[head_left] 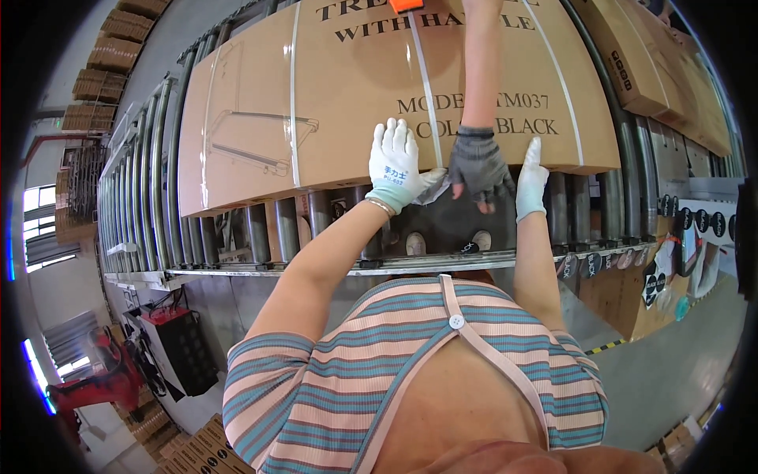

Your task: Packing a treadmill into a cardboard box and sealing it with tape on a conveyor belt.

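Note:
A large flat brown carton (355, 87) with white straps (294, 87) lies on a roller conveyor in front of me. My left hand (395, 164), in a white glove, rests on its top at the near edge, fingers stretched out and thumb pointing right. At the same edge, farther right, my right hand (531, 180) is turned side-on, its fingers reaching up against the carton; its palm is hidden. Between my hands, a co-worker's hand (479, 168) in a grey fingerless glove reaches across the carton and over the near edge, fingers hanging down.
Steel rollers (257, 231) show under and left of the carton, bordered by a near metal rail (379, 267). Another carton (663, 71) lies at far right. Below it hang black labels (703, 221). An orange object (407, 5) shows at the top. A black-and-red machine (174, 344) stands lower left.

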`<state>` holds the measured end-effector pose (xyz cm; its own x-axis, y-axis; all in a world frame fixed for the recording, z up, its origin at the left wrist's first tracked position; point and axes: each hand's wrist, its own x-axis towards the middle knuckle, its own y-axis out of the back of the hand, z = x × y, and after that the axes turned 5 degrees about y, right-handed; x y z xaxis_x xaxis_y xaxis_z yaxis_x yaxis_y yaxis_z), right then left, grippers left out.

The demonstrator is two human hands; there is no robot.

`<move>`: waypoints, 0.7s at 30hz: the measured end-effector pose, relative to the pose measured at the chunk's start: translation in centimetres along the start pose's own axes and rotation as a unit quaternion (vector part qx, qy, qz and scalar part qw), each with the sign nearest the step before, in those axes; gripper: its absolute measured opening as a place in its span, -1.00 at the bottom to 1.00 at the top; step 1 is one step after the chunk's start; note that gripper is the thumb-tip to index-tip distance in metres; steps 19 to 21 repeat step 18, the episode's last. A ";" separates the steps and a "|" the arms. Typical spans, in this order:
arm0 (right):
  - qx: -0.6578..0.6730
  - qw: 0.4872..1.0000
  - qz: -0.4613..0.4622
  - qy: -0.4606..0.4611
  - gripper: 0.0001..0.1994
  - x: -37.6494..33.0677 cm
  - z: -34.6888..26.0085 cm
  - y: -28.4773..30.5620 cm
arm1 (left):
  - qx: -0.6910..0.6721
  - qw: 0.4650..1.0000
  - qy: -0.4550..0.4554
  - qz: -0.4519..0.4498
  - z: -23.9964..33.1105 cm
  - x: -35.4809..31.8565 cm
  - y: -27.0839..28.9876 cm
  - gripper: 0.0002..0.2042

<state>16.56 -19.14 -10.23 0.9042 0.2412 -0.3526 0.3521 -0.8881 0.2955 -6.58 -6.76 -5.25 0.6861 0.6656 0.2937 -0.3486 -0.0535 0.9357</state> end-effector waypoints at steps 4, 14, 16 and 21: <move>0.044 0.997 -0.060 0.024 -0.16 -0.4 0.7 0.7 | 0.019 1.000 -0.017 0.011 -0.3 0.0 -1.0 -0.10; 0.108 0.927 -0.284 -0.219 -0.39 -5.8 11.6 -3.7 | 0.047 0.997 0.016 -0.059 -0.6 -0.2 -0.8 -0.02; 0.117 0.912 -0.283 -0.274 -0.57 -4.4 15.2 -6.7 | 0.041 0.997 0.021 -0.070 -0.7 -0.2 -1.0 -0.01; 0.154 0.893 -0.293 -0.305 -0.57 -2.8 18.1 -9.7 | 0.008 0.999 0.013 -0.045 -0.9 -0.6 -1.7 -0.04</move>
